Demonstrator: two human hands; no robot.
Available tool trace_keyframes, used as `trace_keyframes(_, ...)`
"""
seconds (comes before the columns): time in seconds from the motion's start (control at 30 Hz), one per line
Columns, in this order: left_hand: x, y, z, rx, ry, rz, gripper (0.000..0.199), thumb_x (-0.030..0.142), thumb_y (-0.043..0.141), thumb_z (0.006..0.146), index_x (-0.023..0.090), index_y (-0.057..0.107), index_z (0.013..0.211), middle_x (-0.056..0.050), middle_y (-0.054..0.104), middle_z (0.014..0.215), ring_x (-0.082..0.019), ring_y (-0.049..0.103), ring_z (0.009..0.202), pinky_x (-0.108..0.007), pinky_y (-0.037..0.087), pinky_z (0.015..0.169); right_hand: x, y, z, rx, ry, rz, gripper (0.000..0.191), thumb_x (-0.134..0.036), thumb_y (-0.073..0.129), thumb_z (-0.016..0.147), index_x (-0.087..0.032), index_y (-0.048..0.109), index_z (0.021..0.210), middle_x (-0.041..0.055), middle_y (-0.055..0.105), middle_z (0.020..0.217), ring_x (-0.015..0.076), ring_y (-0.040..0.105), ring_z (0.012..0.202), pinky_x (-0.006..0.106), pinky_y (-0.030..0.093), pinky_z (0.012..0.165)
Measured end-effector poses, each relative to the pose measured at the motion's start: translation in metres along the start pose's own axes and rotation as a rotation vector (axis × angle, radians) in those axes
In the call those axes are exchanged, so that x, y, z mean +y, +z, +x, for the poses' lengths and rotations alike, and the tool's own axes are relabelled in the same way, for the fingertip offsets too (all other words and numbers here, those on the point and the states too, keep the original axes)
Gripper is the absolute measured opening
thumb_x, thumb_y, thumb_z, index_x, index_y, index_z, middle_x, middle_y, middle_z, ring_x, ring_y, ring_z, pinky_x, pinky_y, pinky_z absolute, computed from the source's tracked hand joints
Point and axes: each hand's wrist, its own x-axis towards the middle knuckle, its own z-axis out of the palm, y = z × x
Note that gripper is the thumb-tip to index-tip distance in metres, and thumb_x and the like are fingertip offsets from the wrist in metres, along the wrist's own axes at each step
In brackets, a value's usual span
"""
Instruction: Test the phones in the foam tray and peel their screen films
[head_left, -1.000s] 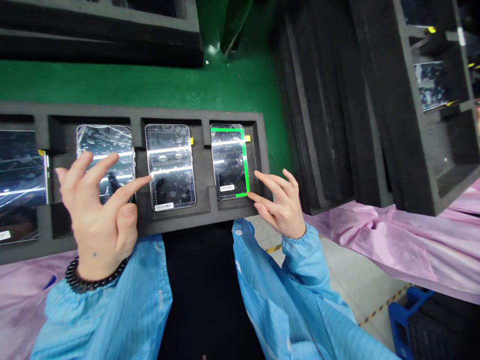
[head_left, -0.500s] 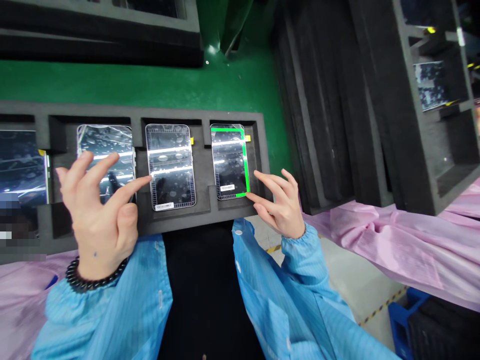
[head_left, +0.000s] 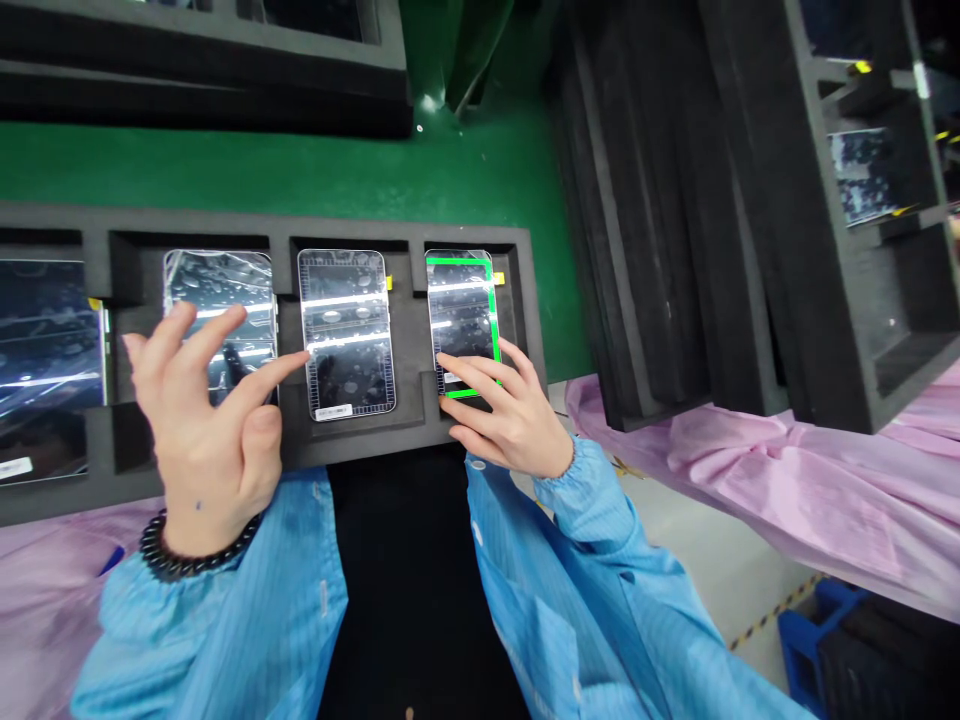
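Observation:
A small tablet (head_left: 459,310) lies face up at the right end of the black foam tray (head_left: 360,447). A green band runs along its top, right side and bottom. My right hand (head_left: 517,415) reaches over its lower part, fingers stretched out, with a fingertip at the bottom left corner. In the neighbouring slot lies a second tablet (head_left: 347,335) showing a ticked border line and a white label. My left hand (head_left: 214,420) is spread, its index fingertip at that tablet's left edge. Behind the left fingers, a third tablet (head_left: 251,275) is partly covered. Neither hand holds anything.
Another tablet (head_left: 45,340) sits at the tray's left end. The tray rests on a green surface (head_left: 225,165). More foam trays stand at the back left (head_left: 300,95) and stacked on the right (head_left: 675,230). Pink garments (head_left: 735,440) of people show on both sides.
My right hand has moved left across the right tablet's lower edge. The green band there now extends further left. My left hand stays at the second tablet's edge.

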Motion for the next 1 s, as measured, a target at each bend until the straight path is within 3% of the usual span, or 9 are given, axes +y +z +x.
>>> trace_keyframes(0.2, 0.000, 0.001, 0.000, -0.001, -0.002, -0.009, 0.046, 0.052, 0.032, 0.102, 0.040, 0.061, 0.135, 0.003, 0.046, 0.156, -0.032, 0.032, 0.150, -0.064, 0.015, 0.126, 0.014, -0.012, 0.003, -0.018, 0.180, 0.081, 0.028, -0.036, 0.056, 0.099, -0.025, 0.070, 0.120, 0.0090, 0.054, 0.150, 0.0254, 0.051, 0.133, 0.052, 0.032, 0.121)
trace_keyframes(0.37, 0.001, 0.001, 0.000, 0.001, -0.001, -0.011, 0.045, 0.049, 0.033, 0.102, 0.040, 0.061, 0.135, 0.003, 0.045, 0.156, -0.032, 0.032, 0.150, -0.065, 0.014, 0.126, 0.021, -0.009, 0.024, -0.232, 0.239, 0.103, 0.073, -0.041, 0.074, 0.085, -0.020, 0.045, 0.148, 0.0152, 0.035, 0.162, 0.0314, 0.036, 0.146, 0.058, 0.025, 0.124)
trace_keyframes(0.53, 0.001, 0.001, 0.000, -0.001, -0.005, -0.017, 0.043, 0.046, 0.034, 0.101, 0.040, 0.061, 0.135, 0.002, 0.045, 0.156, -0.031, 0.032, 0.150, -0.064, 0.013, 0.126, 0.019, -0.009, 0.034, -0.231, 0.243, 0.055, 0.084, -0.040, 0.078, 0.079, -0.017, 0.041, 0.151, 0.0168, 0.032, 0.163, 0.0327, 0.033, 0.148, 0.057, 0.019, 0.126)
trace_keyframes(0.63, 0.000, 0.002, 0.000, -0.002, 0.002, -0.023, 0.043, 0.043, 0.035, 0.101, 0.039, 0.060, 0.136, 0.002, 0.045, 0.157, -0.031, 0.031, 0.150, -0.063, 0.012, 0.127, 0.024, -0.014, 0.036, -0.259, 0.201, 0.086, 0.082, -0.039, 0.076, 0.081, -0.016, 0.041, 0.151, 0.0172, 0.031, 0.163, 0.0319, 0.031, 0.150, 0.056, 0.020, 0.126)
trace_keyframes(0.73, -0.001, 0.002, 0.000, -0.007, 0.017, -0.027, 0.043, 0.041, 0.037, 0.101, 0.039, 0.060, 0.137, 0.001, 0.044, 0.157, -0.031, 0.031, 0.151, -0.062, 0.011, 0.127, 0.036, -0.018, 0.048, -0.220, 0.163, 0.112, 0.071, -0.050, 0.070, 0.087, -0.020, 0.047, 0.147, 0.0155, 0.032, 0.163, 0.0315, 0.033, 0.149, 0.057, 0.024, 0.125)
trace_keyframes(0.87, -0.001, 0.003, -0.001, 0.004, 0.020, -0.037, 0.042, 0.040, 0.037, 0.101, 0.039, 0.060, 0.137, 0.000, 0.044, 0.157, -0.031, 0.030, 0.151, -0.062, 0.011, 0.127, 0.053, -0.013, 0.074, -0.082, 0.277, -0.093, 0.037, -0.043, 0.050, 0.101, -0.021, 0.061, 0.130, 0.0125, 0.040, 0.159, 0.0309, 0.039, 0.145, 0.060, 0.022, 0.124)
trace_keyframes(1.0, -0.001, 0.003, -0.001, 0.006, 0.012, -0.037, 0.042, 0.038, 0.038, 0.101, 0.038, 0.060, 0.136, 0.000, 0.043, 0.158, -0.032, 0.031, 0.151, -0.063, 0.011, 0.127, 0.061, -0.002, 0.090, -0.131, 0.232, -0.178, 0.034, -0.040, 0.043, 0.104, -0.022, 0.066, 0.123, 0.0115, 0.040, 0.160, 0.0284, 0.040, 0.144, 0.061, 0.024, 0.123)
